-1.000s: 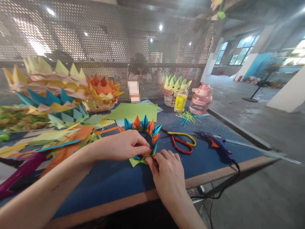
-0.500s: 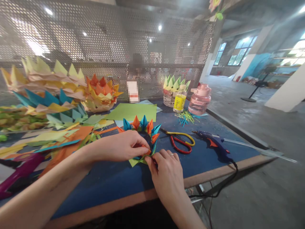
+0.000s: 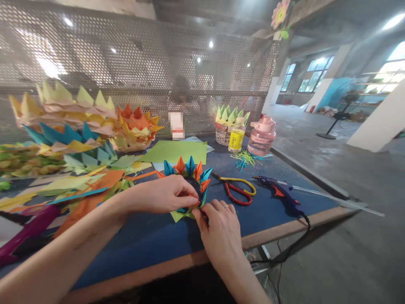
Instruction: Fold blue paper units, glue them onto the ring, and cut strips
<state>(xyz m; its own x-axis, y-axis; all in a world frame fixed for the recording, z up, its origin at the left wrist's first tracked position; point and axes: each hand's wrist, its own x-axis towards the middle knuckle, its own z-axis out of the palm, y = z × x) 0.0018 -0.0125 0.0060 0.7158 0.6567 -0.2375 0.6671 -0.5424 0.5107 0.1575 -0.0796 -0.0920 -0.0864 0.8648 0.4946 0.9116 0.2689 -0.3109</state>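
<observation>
At five o'clock on the folded-paper ring [image 3: 190, 166], left hand [image 3: 171, 195] and right hand [image 3: 221, 223] keep fingertips clamped to its rim, blue tabletop [image 3: 152, 245] running to the wooden edge [image 3: 259, 240] at six, scissors [image 3: 245, 203] near at three.

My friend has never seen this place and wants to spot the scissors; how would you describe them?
Start with the blue table, then find the spiky blue-and-orange paper ring. Just beyond the right hand, between the ring and the glue gun, lie the scissors. One handle is yellow and the other red, unlike the dark blue gun.
</observation>
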